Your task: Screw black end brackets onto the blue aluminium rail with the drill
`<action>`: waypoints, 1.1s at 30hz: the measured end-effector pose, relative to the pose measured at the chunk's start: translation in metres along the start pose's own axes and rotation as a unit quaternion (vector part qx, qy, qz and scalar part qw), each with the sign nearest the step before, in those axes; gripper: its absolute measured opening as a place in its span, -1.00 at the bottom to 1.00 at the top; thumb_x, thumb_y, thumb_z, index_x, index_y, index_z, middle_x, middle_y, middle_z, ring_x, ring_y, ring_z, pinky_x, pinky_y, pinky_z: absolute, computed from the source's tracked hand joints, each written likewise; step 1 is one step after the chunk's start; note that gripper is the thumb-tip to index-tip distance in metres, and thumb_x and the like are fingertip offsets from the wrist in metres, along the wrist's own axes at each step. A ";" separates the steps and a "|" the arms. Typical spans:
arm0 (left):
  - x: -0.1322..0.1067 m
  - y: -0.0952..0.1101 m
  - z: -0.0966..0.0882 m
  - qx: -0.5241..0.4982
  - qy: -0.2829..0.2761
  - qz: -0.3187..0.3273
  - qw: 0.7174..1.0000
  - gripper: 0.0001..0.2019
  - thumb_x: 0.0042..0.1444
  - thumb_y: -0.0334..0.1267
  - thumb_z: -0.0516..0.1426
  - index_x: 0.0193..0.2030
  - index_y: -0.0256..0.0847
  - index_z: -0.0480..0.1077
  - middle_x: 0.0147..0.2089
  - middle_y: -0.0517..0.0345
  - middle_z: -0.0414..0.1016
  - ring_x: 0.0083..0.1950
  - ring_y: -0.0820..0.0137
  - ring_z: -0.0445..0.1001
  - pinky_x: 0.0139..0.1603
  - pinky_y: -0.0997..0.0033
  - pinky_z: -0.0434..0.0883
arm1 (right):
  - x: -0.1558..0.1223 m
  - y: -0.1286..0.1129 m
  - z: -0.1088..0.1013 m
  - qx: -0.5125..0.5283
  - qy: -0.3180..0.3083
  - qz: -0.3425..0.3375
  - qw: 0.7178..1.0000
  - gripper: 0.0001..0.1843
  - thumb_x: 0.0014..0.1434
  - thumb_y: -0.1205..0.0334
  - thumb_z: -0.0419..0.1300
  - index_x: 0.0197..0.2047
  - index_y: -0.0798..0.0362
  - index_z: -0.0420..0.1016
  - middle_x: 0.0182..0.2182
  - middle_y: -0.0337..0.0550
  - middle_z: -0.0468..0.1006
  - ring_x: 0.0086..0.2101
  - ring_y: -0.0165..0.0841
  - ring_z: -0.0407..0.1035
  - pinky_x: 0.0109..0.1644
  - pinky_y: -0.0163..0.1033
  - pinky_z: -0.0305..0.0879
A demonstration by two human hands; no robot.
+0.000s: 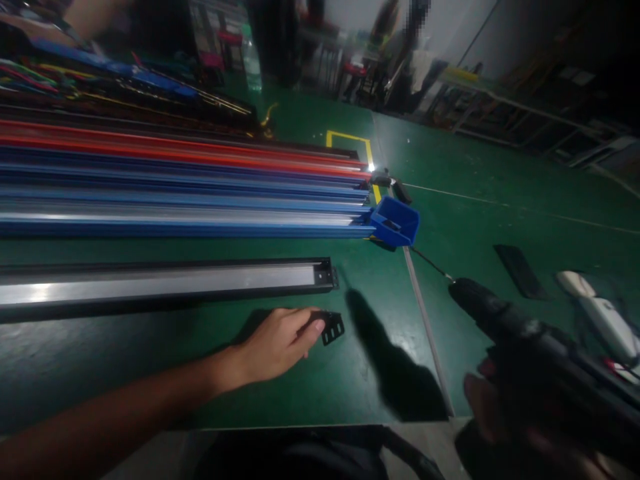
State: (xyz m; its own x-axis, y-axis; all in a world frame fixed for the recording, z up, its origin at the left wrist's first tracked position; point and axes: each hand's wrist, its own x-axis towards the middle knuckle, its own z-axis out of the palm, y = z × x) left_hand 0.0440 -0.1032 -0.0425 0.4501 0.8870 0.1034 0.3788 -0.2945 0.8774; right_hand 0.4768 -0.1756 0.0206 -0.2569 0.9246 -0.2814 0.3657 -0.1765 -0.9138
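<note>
My left hand (277,343) rests on the green table, its fingers pinched on a small black bracket (331,327) just below the end of a long black and silver rail (165,283). My right hand (493,407), low at the right and dim, is wrapped round the grip of a black power drill (525,333). The drill's thin bit (433,263) points up and left toward a blue bin (395,222).
Long red, blue and silver rails (180,187) lie stacked across the upper left. A flat black strip (520,270) and a white tool (597,313) lie at the right. A metal seam (425,320) divides the green table (300,393). People and benches stand blurred in the background.
</note>
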 end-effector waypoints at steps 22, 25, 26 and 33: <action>0.006 0.006 0.000 0.004 0.063 -0.045 0.997 -0.68 0.44 -0.15 0.03 -0.33 -0.21 0.41 -0.51 0.30 0.49 -0.51 0.52 0.45 -0.45 0.51 0.29 | 0.015 0.020 0.077 0.331 -0.176 0.146 0.916 -0.44 0.15 -0.08 0.43 0.08 0.03 0.40 -0.58 -0.41 0.27 -0.63 -0.44 0.25 -0.37 -0.19 0.35; 0.005 0.006 0.000 0.020 0.065 -0.040 0.997 -0.70 0.44 -0.16 0.04 -0.30 -0.22 0.43 -0.50 0.30 0.47 -0.51 0.52 0.43 -0.46 0.51 0.27 | 0.017 0.021 0.076 0.340 -0.189 0.136 0.911 -0.48 0.18 -0.02 0.40 0.08 0.00 0.37 -0.57 -0.42 0.25 -0.64 -0.46 0.22 -0.38 -0.20 0.32; 0.005 0.005 0.001 0.023 0.066 -0.037 0.997 -0.70 0.44 -0.16 0.04 -0.29 -0.22 0.43 -0.50 0.30 0.47 -0.51 0.52 0.42 -0.47 0.51 0.27 | 0.018 0.020 0.076 0.336 -0.186 0.144 0.912 -0.48 0.16 -0.02 0.41 0.07 0.00 0.37 -0.57 -0.42 0.26 -0.64 -0.47 0.21 -0.38 -0.20 0.32; 0.004 0.003 0.002 0.042 0.075 -0.026 0.996 -0.69 0.45 -0.17 0.03 -0.29 -0.23 0.43 -0.51 0.30 0.44 -0.52 0.52 0.39 -0.47 0.49 0.26 | 0.020 0.007 0.075 0.339 -0.169 0.167 0.910 -0.46 0.11 -0.06 0.43 0.04 -0.02 0.38 -0.60 -0.44 0.23 -0.64 -0.45 0.19 -0.37 -0.17 0.31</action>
State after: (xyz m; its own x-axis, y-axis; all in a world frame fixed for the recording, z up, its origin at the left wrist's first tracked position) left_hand 0.0482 -0.1013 -0.0400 0.3045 0.9432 0.1327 0.4684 -0.2696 0.8414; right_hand 0.4070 -0.1836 -0.0133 -0.5350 0.6454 -0.5452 -0.1341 -0.7020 -0.6994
